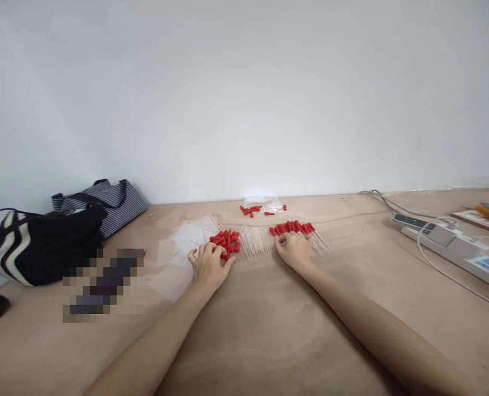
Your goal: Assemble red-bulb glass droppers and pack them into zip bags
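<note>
Left hand (208, 265) on my feed: partly open, fingers spread and bent, fingertips at the near-left edge of the pile of red pieces (227, 240); can't tell from here if it has hold of one. Right hand (296, 250): fingers curled down, more closed than the left, over the lower part of the row of red-tipped sticks (292, 226); I can't make out whether anything is pinched under it. Between the hands I see pale sticks (256, 241) lying roughly side by side. Clear bags (173, 275) overlap in a fan left of the pile. Farther back, near the wall, loose red pieces (256, 208) sit by a clear packet (264, 201). Far left on the table (248, 330): striped bag (118, 212), black bag (62, 242). Far right: power strip (459, 256) with cables
</note>
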### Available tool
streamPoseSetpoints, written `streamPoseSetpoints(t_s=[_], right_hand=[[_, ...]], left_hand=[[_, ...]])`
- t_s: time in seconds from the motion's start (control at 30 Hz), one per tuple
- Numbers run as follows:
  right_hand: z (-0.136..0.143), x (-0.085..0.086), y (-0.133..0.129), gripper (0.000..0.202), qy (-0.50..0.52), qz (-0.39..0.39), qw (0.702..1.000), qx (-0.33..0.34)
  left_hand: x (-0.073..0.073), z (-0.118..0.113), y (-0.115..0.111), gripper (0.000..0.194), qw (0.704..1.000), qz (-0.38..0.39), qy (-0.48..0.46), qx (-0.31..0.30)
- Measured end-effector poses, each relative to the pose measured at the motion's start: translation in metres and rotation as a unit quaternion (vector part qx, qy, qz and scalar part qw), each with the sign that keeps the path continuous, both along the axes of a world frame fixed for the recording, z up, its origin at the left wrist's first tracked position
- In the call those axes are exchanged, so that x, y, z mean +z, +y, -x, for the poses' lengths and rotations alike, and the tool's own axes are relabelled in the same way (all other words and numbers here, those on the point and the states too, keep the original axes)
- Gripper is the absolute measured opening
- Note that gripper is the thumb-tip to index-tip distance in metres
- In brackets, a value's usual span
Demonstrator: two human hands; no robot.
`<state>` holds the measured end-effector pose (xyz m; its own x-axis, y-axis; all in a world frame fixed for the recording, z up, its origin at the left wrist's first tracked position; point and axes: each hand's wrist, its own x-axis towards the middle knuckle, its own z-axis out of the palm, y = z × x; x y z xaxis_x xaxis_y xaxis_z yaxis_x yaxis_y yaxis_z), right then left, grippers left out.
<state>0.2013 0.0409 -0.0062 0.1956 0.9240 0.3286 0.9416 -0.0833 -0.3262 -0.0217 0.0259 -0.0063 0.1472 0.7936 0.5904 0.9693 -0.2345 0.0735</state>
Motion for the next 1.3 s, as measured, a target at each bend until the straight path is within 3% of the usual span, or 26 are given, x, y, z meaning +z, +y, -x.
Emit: streamPoseSetpoints(t_s=[0.2, 0.47, 0.6, 0.73, 0.83, 0.97, 1.1, 1.3], right_hand=[[0.018, 0.007, 0.018, 0.024, 0.001, 0.083, 0.996, -0.021], [0.019, 0.007, 0.033, 0.025, 0.021, 0.105, 0.993, -0.041], [0.016, 0.010, 0.028, 0.026, 0.032, 0.092, 0.995, -0.027], [0.001, 0.009, 0.006, 0.023, 0.042, 0.059, 0.997, 0.038], [-0.020, -0.002, -0.017, 0.024, 0.040, -0.012, 0.986, 0.160], [-0.047, -0.019, -0.042, 0.023, 0.032, -0.050, 0.961, 0.272], [-0.057, -0.023, -0.051, 0.022, 0.023, -0.050, 0.954, 0.296], [-0.044, -0.023, -0.043, 0.022, 0.043, -0.055, 0.946, 0.317]], left_hand=[[0.002, -0.001, -0.001, 0.017, 0.999, -0.025, 0.035, 0.003], [0.011, -0.003, -0.009, 0.015, 0.999, -0.036, -0.016, -0.002], [0.012, -0.004, -0.015, 0.012, 0.998, -0.022, -0.042, -0.044], [0.011, -0.005, -0.021, 0.011, 0.987, 0.038, -0.045, -0.147], [0.012, -0.006, -0.023, 0.011, 0.967, 0.104, -0.025, -0.229], [0.013, -0.007, -0.025, 0.010, 0.959, 0.136, -0.026, -0.248], [0.012, -0.008, -0.026, 0.011, 0.955, 0.149, -0.045, -0.253], [0.005, -0.014, -0.024, 0.016, 0.941, 0.170, -0.062, -0.284]])
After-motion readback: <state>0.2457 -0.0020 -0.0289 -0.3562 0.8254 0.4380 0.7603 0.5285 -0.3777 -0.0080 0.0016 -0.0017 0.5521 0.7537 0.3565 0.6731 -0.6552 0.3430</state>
